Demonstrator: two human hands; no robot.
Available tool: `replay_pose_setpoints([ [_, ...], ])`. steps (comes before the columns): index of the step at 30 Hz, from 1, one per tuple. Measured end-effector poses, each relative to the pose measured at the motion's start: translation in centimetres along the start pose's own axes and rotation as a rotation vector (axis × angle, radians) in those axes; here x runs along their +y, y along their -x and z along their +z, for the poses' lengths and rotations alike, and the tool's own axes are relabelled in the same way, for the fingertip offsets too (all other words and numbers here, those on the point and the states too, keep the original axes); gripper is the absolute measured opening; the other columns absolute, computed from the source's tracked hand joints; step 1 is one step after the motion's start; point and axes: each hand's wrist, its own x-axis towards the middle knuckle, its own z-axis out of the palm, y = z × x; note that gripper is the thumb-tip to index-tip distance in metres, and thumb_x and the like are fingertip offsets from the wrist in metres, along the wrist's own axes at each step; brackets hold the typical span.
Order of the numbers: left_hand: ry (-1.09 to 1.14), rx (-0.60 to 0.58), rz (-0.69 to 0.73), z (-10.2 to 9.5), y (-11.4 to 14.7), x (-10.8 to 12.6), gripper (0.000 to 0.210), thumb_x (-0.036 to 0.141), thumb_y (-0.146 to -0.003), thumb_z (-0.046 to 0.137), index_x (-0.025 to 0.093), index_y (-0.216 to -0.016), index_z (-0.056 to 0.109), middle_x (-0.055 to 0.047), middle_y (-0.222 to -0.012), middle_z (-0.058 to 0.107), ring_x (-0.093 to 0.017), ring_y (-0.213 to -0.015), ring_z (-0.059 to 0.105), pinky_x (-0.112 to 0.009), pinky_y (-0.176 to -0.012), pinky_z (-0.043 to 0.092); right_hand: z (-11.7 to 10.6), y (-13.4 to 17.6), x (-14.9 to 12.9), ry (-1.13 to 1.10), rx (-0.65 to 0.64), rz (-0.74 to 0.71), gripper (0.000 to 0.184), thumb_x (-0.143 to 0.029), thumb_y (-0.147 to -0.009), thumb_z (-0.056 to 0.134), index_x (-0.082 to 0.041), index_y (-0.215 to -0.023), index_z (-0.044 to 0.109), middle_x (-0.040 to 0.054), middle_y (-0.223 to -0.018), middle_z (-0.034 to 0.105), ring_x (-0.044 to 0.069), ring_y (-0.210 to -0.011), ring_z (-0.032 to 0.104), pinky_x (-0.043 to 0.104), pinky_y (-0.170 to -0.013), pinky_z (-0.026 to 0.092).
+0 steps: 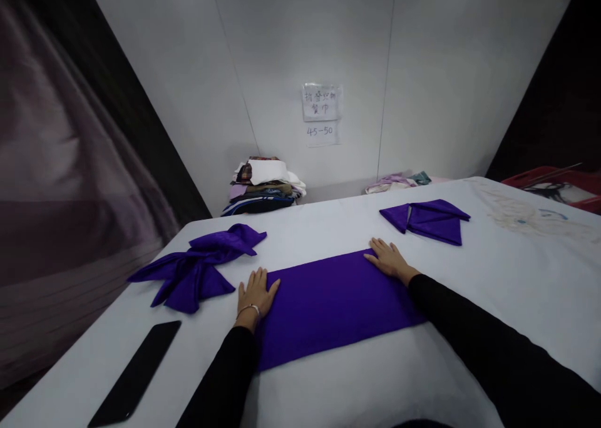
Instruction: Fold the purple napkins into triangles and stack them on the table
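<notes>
A purple cloth napkin [328, 309] lies flat on the white table in front of me as a wide rectangle. My left hand [256, 293], with a bracelet at the wrist, rests open on its far left corner. At the far right corner my right hand [389, 259] presses down flat, fingers spread. Left of the napkin lies a loosely bunched purple cloth [195, 271] with pointed ends. Beyond my right hand is a folded purple cloth [429, 220] with angular edges.
A long black flat object [136, 371] lies at the table's near left. Past the far edge are a stack of folded clothes [265, 187] and more fabric [399, 182]. Paper signs [322, 106] hang on the wall. A red container [563, 187] stands at the right.
</notes>
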Motion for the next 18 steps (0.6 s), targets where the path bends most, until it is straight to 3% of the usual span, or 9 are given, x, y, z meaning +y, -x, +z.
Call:
replay_pose_setpoints([
  [3, 0.017, -0.048, -0.036, -0.9, 0.2, 1.0, 0.070, 0.055, -0.085, 0.020, 0.011, -0.139, 0.021, -0.008, -0.149, 0.014, -0.024, -0.136, 0.010, -0.051, -0.107, 0.012, -1.0, 0.4, -1.8, -0.013, -0.035, 0.033, 0.072, -0.060, -0.086, 0.019, -0.012, -0.140, 0.024, 0.0116, -0.147, 0.018, 0.025, -0.135, 0.012, 0.049, -0.105, 0.011],
  [6, 0.025, -0.009, -0.010, -1.0, 2.1, 4.0, 0.072, 0.056, -0.084, 0.021, 0.009, -0.139, 0.022, -0.012, -0.148, 0.014, -0.027, -0.136, 0.012, -0.053, -0.106, 0.013, -1.1, 2.8, -6.0, -0.056, 0.025, -0.046, 0.075, -0.060, -0.086, 0.019, -0.009, -0.140, 0.022, 0.0141, -0.147, 0.016, 0.026, -0.135, 0.008, 0.051, -0.105, 0.008],
  [10, -0.021, 0.064, 0.358, 0.7, 7.0, 9.3, 0.060, 0.042, -0.087, 0.025, 0.013, -0.139, 0.024, -0.008, -0.147, 0.019, -0.023, -0.136, 0.011, -0.047, -0.109, 0.009, 0.8, 8.3, -13.1, -0.194, 0.042, -0.435, 0.075, -0.063, -0.085, 0.021, -0.013, -0.141, 0.020, 0.0125, -0.147, 0.019, 0.025, -0.135, 0.009, 0.048, -0.107, 0.004],
  [12, -0.023, 0.048, 0.410, 1.5, 9.0, 10.3, 0.058, 0.041, -0.087, 0.026, 0.015, -0.139, 0.025, -0.008, -0.147, 0.020, -0.022, -0.136, 0.013, -0.046, -0.109, 0.010, 1.7, 10.4, -14.7, -0.220, 0.010, -0.503, 0.073, -0.062, -0.086, 0.021, -0.014, -0.141, 0.020, 0.0125, -0.146, 0.021, 0.025, -0.135, 0.011, 0.048, -0.107, 0.004],
  [15, -0.025, 0.025, 0.295, 1.5, 10.3, 8.5, 0.062, 0.049, -0.087, 0.023, 0.014, -0.139, 0.025, -0.007, -0.147, 0.020, -0.022, -0.136, 0.014, -0.048, -0.108, 0.012, 1.8, 11.9, -12.7, -0.200, 0.006, -0.454, 0.073, -0.063, -0.085, 0.022, -0.016, -0.141, 0.021, 0.0117, -0.146, 0.021, 0.025, -0.135, 0.011, 0.049, -0.106, 0.003],
  [18, -0.062, -0.014, 0.146, 1.0, 10.3, 4.4, 0.065, 0.050, -0.086, 0.022, 0.013, -0.140, 0.022, -0.007, -0.148, 0.017, -0.022, -0.136, 0.011, -0.048, -0.108, 0.013, 1.2, 12.3, -7.0, -0.144, 0.026, -0.296, 0.072, -0.064, -0.085, 0.021, -0.019, -0.141, 0.021, 0.0095, -0.147, 0.020, 0.026, -0.135, 0.011, 0.049, -0.106, 0.004],
])
